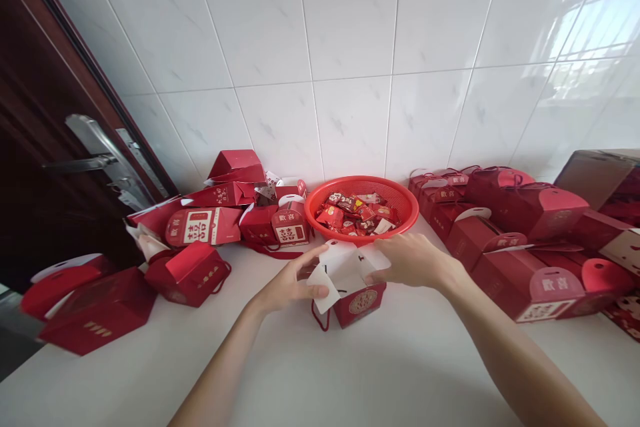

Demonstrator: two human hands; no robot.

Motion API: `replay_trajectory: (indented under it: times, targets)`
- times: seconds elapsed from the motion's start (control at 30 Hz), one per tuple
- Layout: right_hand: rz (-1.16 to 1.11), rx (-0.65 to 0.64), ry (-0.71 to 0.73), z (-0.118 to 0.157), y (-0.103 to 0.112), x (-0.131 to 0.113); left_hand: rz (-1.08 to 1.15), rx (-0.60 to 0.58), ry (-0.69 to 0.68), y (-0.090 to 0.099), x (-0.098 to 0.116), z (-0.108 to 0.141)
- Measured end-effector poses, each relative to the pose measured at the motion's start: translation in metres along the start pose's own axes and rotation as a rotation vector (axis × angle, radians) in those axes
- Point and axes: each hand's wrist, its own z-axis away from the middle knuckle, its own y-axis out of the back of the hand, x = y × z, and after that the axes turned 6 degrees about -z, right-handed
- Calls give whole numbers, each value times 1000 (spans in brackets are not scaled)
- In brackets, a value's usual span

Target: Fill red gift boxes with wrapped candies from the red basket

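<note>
A small red paper candy box (361, 303) stands on the white table, its top flaps spread and its white inside showing. A gold round pattern marks the front, and a red cord loop hangs at its left. My left hand (295, 283) grips the left flap between thumb and fingers. On the other side my right hand (407, 259) holds the right flap, with the thumb at the inner edge and the other fingers partly hidden. Just behind the box sits a red plastic basket (411, 210), holding many wrapped candies (357, 213).
Several red boxes (190, 273) crowd the left side, some tipped over. More closed red boxes (535, 280) stand in rows at right, beside a cardboard carton (595, 177). A tiled wall (350, 113) bounds the table behind; a dark door (45, 93) is at left.
</note>
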Motion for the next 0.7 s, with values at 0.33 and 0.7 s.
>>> replay_trajectory:
  times: [0.33, 0.7]
  targets:
    - [-127, 246, -284, -37, 38, 28, 133, 65, -130, -2, 3, 2]
    - [-75, -300, -156, -138, -9, 64, 182, 581, -30, -17, -30, -22]
